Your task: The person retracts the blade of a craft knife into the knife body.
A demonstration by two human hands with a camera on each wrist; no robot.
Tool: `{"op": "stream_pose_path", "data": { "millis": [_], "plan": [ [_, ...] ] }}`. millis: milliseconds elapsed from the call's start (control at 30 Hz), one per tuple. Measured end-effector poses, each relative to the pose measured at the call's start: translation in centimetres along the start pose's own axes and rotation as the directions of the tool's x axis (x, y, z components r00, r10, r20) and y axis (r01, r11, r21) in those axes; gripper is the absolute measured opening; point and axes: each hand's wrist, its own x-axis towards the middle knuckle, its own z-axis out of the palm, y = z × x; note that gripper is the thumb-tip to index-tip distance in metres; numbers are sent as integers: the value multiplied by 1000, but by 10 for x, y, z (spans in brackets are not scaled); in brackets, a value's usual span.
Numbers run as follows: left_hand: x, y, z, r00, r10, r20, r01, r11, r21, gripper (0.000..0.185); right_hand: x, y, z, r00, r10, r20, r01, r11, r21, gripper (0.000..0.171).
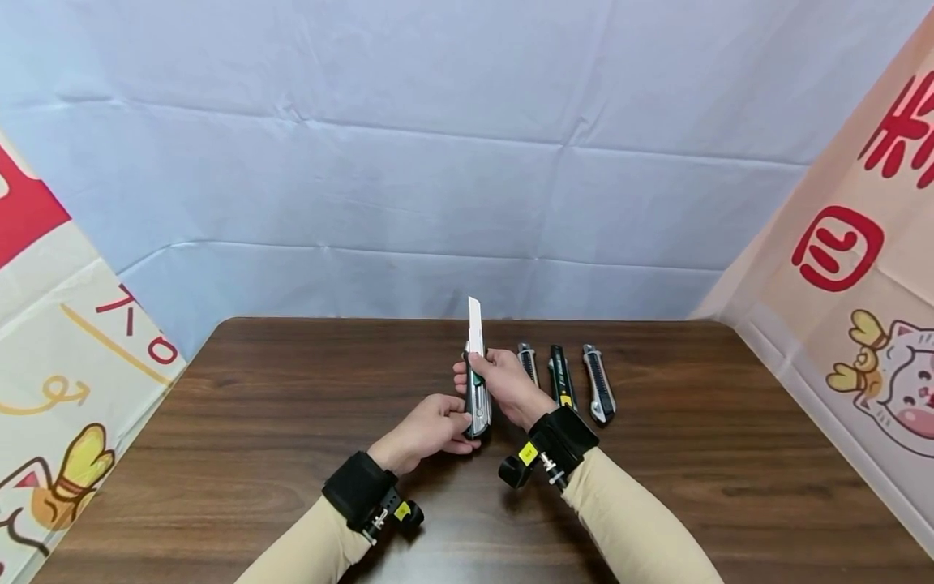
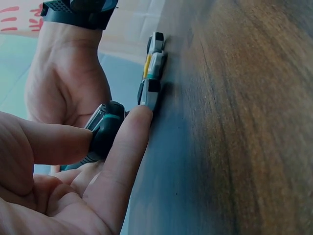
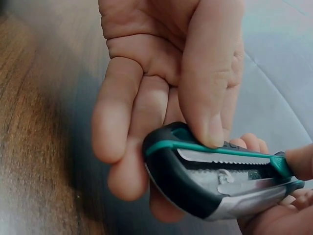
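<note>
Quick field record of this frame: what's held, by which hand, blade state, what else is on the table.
held: utility knife, above the table
left hand: grips the knife's lower end
right hand: grips the upper body, thumb on the slider
blade: extended, pointing away from the person
other items: three more knives lying side by side, right of the hands
backdrop: blue cloth

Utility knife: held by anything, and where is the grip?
Yes, both hands hold the utility knife, its blade extended. The right hand grips the front of the handle, thumb on the slider; the left hand pinches its rear end.
</note>
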Motion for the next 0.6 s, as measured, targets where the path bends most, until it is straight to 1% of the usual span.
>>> {"op": "stream_pose_path", "data": {
  "millis": [333,600],
  "plan": [
    [-1,0,-3,1000,-2,0,2,1000,3,26,1,0,1,999,-12,30,13,1000,-12,39],
    [-1,0,-1,1000,0,-7,0,1000,5,26,2,2,0,999,-17,42,17,1000,-6,38]
  ]
}}
